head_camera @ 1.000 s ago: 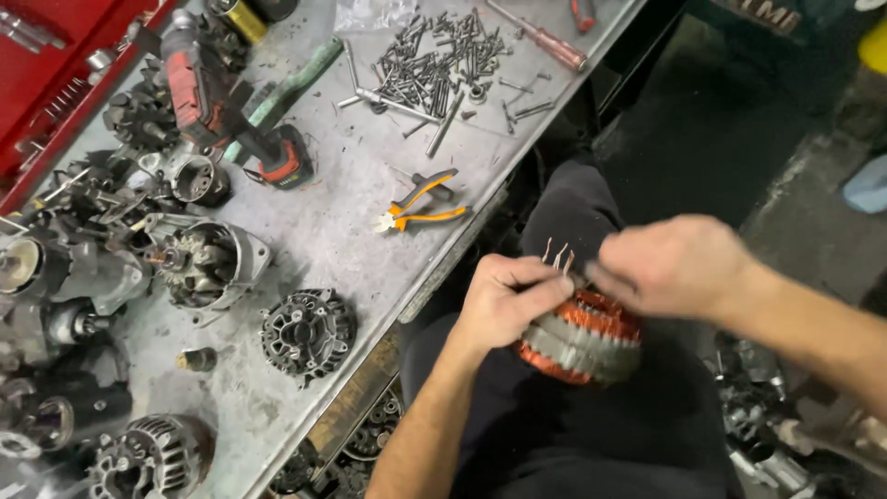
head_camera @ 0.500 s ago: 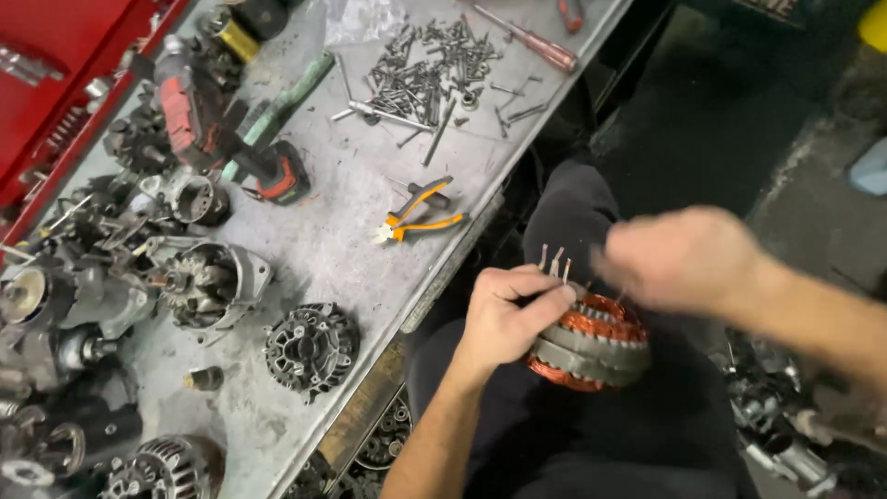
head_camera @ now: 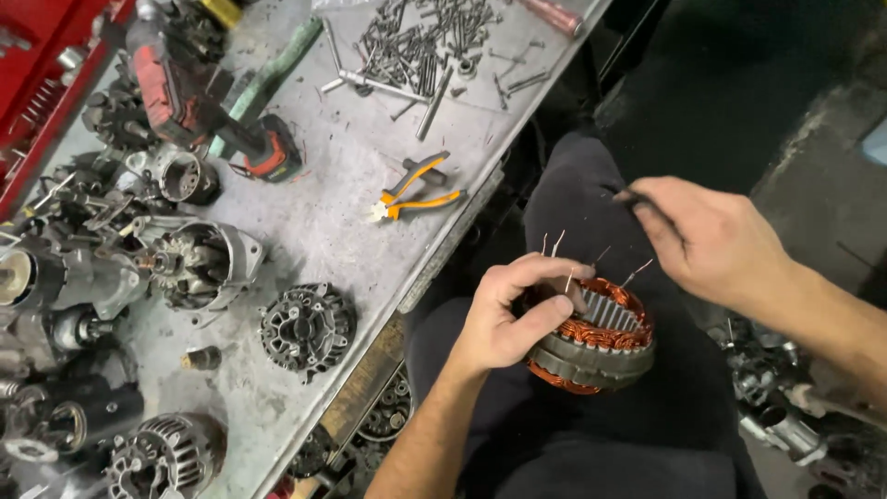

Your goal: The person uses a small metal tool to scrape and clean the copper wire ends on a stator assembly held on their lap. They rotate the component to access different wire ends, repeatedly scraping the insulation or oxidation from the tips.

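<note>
A ring-shaped stator (head_camera: 601,340) with copper windings and a grey laminated core rests on my lap. Several thin wire leads stick up from its top edge. My left hand (head_camera: 513,310) grips the stator's left rim, thumb across the core and fingers over the windings. My right hand (head_camera: 716,236) hovers above and to the right of it, fingers pinched on a small dark thing (head_camera: 633,197) that I cannot identify.
A grey workbench (head_camera: 351,203) stands to my left, with orange-handled pliers (head_camera: 416,191), a pile of bolts and screws (head_camera: 425,42), a red cordless driver (head_camera: 199,106) and several alternator housings (head_camera: 199,263). More metal parts lie on the floor at the right (head_camera: 785,407).
My right hand has lifted off the stator's wire leads and moved up and to the right. My left hand keeps its grip on the stator.
</note>
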